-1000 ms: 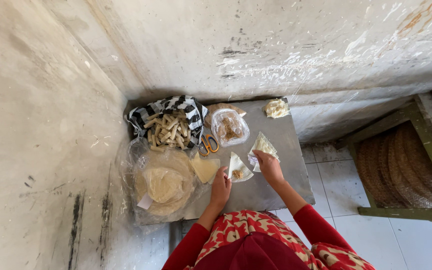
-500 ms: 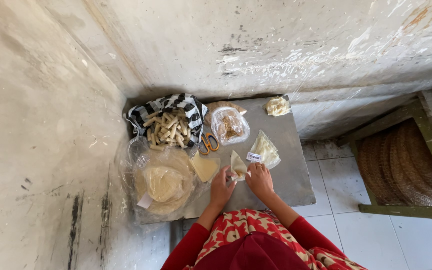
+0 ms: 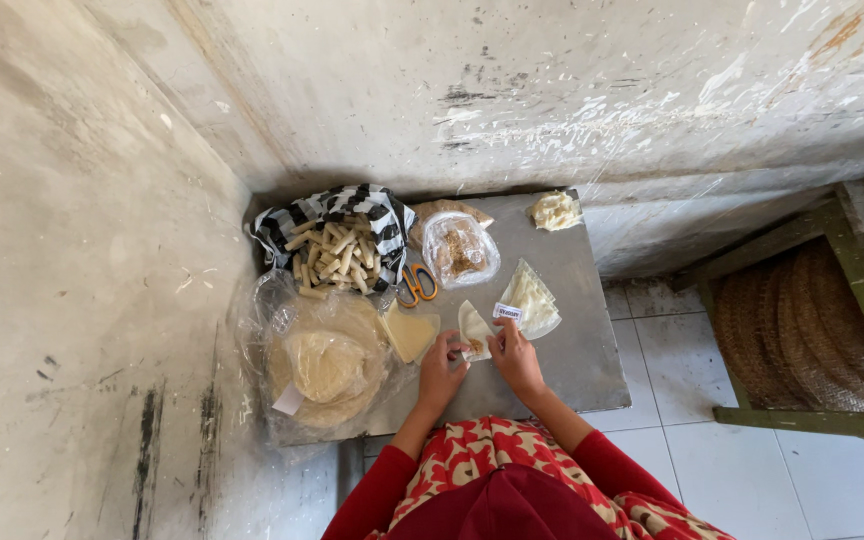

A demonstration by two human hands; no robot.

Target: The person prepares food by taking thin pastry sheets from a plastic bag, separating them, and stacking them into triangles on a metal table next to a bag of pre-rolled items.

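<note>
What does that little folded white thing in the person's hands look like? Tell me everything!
The small folded wrapper is a thin, pale triangle, dough or pastry by its look, with brownish filling at its open lower edge. It lies flat on the grey table. The left hand and right hand both pinch its lower edge. A stack of similar sheets lies just beside it.

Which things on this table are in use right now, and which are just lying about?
In hand: left hand and right hand on the triangular wrapper.

Lying about: finished sticks in striped bag, orange scissors, filling bag, stacked triangles, round wrappers.
</note>
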